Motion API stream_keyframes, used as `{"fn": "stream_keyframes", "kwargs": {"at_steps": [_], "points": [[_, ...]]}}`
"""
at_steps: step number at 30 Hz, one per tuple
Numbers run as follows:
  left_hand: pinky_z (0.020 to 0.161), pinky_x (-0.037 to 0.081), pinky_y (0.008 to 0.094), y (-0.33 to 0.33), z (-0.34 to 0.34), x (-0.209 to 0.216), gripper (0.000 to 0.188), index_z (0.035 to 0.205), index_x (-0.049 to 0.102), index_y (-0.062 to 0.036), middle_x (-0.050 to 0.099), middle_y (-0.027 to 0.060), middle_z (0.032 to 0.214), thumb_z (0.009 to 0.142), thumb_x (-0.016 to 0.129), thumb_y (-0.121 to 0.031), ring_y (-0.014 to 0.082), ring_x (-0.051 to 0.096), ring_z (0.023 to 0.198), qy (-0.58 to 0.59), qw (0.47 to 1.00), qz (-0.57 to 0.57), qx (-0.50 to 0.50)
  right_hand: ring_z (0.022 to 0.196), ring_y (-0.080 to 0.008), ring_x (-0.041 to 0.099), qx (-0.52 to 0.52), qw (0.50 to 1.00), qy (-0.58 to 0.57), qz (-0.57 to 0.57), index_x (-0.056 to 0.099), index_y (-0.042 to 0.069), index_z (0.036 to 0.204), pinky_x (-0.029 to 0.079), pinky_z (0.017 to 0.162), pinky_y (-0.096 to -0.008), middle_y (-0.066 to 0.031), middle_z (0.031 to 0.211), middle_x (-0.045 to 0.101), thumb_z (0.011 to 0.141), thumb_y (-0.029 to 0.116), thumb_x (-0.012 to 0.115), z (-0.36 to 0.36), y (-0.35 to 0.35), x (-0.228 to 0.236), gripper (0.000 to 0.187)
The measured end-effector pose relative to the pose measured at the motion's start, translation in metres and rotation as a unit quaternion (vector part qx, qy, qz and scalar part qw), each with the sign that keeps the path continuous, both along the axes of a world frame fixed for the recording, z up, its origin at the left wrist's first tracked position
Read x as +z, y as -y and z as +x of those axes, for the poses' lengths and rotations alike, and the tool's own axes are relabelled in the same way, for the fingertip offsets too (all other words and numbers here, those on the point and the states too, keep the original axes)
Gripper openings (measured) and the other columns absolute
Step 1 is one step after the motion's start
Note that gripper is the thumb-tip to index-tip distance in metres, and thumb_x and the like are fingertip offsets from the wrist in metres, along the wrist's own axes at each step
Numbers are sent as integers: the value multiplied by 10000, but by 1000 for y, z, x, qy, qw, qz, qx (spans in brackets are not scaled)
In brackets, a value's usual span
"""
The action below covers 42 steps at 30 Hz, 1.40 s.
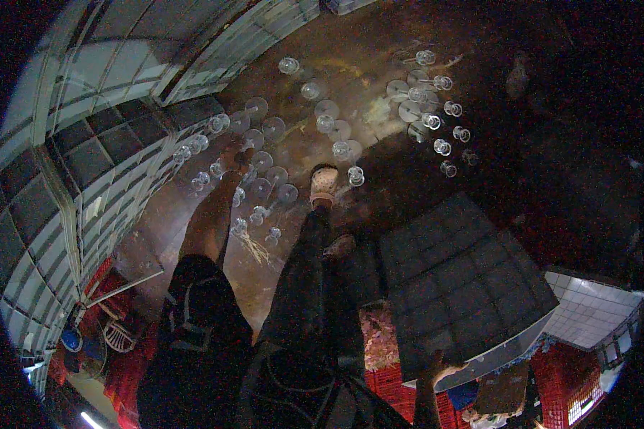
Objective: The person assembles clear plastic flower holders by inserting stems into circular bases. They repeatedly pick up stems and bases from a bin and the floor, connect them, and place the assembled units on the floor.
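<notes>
My left hand (236,157) reaches down to the brown floor (293,243) among several clear stemmed glasses (272,129). They have round flat discs and narrow ring-shaped ends. It is too dark there to see whether the fingers hold one. Further stemmed glasses (431,121) stand or lie in a loose group to the right, partly in shadow. My right hand (444,368) lies against the near edge of a dark tiled ledge (465,286), fingers stretched out, with nothing seen in it. A pale clog (325,182) on my foot stands close to the glasses.
A tiled wall (107,164) with a stepped ledge curves along the left. Some straw-like strands (254,247) lie on the floor. Red crates (390,386) and a pale tiled block (594,304) stand at the lower right. A blue round object (71,339) sits at lower left.
</notes>
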<state>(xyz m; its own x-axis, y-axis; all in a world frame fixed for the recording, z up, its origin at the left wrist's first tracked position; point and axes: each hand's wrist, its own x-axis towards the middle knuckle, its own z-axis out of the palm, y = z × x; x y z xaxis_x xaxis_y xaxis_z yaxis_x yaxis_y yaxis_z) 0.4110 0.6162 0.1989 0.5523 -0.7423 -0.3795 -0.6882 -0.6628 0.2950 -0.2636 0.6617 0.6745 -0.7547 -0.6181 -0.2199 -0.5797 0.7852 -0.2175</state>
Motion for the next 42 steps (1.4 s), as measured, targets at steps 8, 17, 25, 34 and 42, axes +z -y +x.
{"fn": "stream_keyframes", "kwargs": {"at_steps": [8,17,25,34,42], "points": [[912,510,446,-4,13,0,589,1216,629,-198,633,97,1230,729,790,-488,304,617,1121,17,1000,-9,-10,1266,-397,363,44,995,-90,21,101,4,1507,332,1083,-517,-267,1425,291,785,145,756,-47,-34,-18,985],[965,486,444,13,18,10,642,1303,551,-123,579,134,1300,757,801,-348,309,574,1182,15,999,-19,-40,1337,-390,299,39,999,-5,-27,45,-22,1520,263,1125,-521,-268,1500,221,793,140,739,-8,-17,-6,1017],[991,464,418,37,-49,104,556,1299,530,-78,559,143,1304,824,742,-274,297,561,1187,-92,992,-60,-61,1422,-374,238,81,992,-38,-89,107,-43,1519,167,1197,-433,-233,1573,173,796,186,763,-30,-59,-26,1002],[1020,438,388,123,-393,290,460,1293,506,-27,536,152,1309,898,676,-191,283,546,1192,-355,904,-125,-202,1309,-401,412,-34,990,90,-101,155,2,1532,336,1109,-418,-243,1459,385,694,86,772,25,7,26,1044],[996,406,434,111,-652,478,411,1176,579,-31,534,143,1205,832,703,-221,337,497,1152,-360,712,-301,-523,1046,-306,637,-22,972,108,-206,686,21,1095,495,876,-381,-146,1062,690,851,139,673,-91,-103,21,271]]}}
